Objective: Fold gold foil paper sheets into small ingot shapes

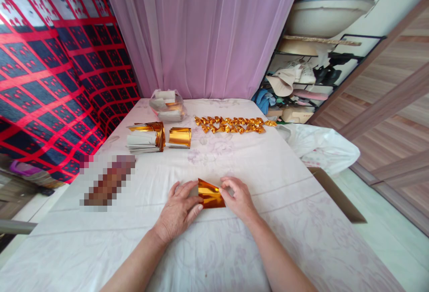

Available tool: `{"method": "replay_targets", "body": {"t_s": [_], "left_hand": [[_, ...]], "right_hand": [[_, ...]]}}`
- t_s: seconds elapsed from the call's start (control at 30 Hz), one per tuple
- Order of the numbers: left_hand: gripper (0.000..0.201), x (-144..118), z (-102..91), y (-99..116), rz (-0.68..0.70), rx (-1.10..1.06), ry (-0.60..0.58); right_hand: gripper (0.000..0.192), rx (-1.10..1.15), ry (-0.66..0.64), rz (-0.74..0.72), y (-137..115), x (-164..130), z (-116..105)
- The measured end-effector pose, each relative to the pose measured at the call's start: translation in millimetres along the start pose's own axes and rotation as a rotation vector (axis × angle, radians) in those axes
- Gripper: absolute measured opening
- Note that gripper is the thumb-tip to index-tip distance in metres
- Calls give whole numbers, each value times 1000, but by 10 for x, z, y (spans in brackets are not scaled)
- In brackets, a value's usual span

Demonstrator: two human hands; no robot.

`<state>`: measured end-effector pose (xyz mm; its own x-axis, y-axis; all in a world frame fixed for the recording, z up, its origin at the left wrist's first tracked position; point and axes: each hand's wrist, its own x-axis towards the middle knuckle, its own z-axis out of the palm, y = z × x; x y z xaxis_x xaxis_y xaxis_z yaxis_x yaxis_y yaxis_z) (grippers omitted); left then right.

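Camera: on the person's head, close above the table [268, 167].
Looks: forward and down.
Past the fingers [196, 209]: pink curtain [201, 32].
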<state>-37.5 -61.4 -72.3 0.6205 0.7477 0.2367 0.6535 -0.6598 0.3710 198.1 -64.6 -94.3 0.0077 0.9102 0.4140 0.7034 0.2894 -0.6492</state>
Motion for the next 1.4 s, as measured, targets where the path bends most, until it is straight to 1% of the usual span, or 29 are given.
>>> {"method": "replay_targets", "body": {"t_s": [0.13,0.27,0.37,0.5,0.53,0.6,0.7,0.77,0.83,0.93,1.03,1.23,1.33,1.4], "left_hand": [[27,-3,-2,1,-10,5,-8],[23,-4,13,-1,-1,20,23],[20,4,29,11,-2,54,71],[24,29,7,88,-29,89,206],[26,36,-11,124,-46,98,225],[28,49,-54,217,-56,111,239],[30,84,-107,392,-30,93,239],[28,127,-114,502,1,61,226],[26,187,-91,581,-15,35,210],[26,279,-30,630,-127,20,183],[26,325,23,623,-212,-5,177],[30,305,74,575,-259,-98,215],[30,302,86,557,-278,-129,234],[29,305,90,548,-291,-135,251]], "right_hand": [[10,68,-45,41,-58,-6,-63],[10,116,-53,112,-70,-38,-79],[17,200,-3,168,-48,-52,-34],[18,312,107,251,-49,-20,31],[18,325,134,268,-59,-8,41],[17,330,184,291,-82,10,51],[15,295,227,302,-118,13,49],[13,264,238,286,-142,2,42],[11,233,256,254,-170,-14,34],[7,187,290,180,-217,-41,31],[5,157,306,94,-261,-63,39],[3,151,255,-29,-341,-61,12],[11,183,204,-113,-387,-52,-28],[16,184,175,-144,-413,-53,-44]]}}
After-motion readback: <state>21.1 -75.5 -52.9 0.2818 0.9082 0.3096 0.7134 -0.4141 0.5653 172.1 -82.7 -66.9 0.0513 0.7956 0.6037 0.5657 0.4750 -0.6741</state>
